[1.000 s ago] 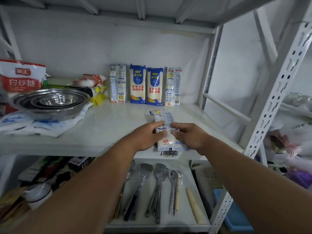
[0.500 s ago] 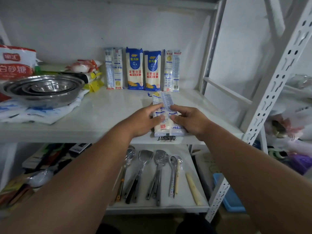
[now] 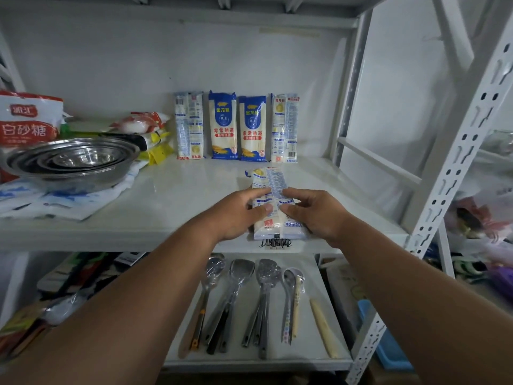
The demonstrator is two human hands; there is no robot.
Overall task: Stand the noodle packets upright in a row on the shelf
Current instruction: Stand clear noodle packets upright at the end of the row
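A pale noodle packet (image 3: 268,181) lies lengthwise near the front edge of the white shelf (image 3: 172,195). My left hand (image 3: 236,212) grips its left side and my right hand (image 3: 316,212) grips its right side, thumbs on top. Several noodle packets stand upright in a row against the back wall: a pale one (image 3: 189,125), two blue ones (image 3: 223,125) (image 3: 252,128), and another pale one (image 3: 284,128). My fingers hide the middle of the held packet.
Stacked steel bowls (image 3: 69,159) sit on plastic bags at the left, with a red sugar bag (image 3: 27,118) and other packets behind. The rack's right upright (image 3: 455,168) stands close by. Wrapped ladles and spatulas (image 3: 241,298) lie on the lower shelf.
Both hands have closed further on the lying packet and its far end has lifted slightly off the shelf. The view shifted down and back up; the standing row has not moved.
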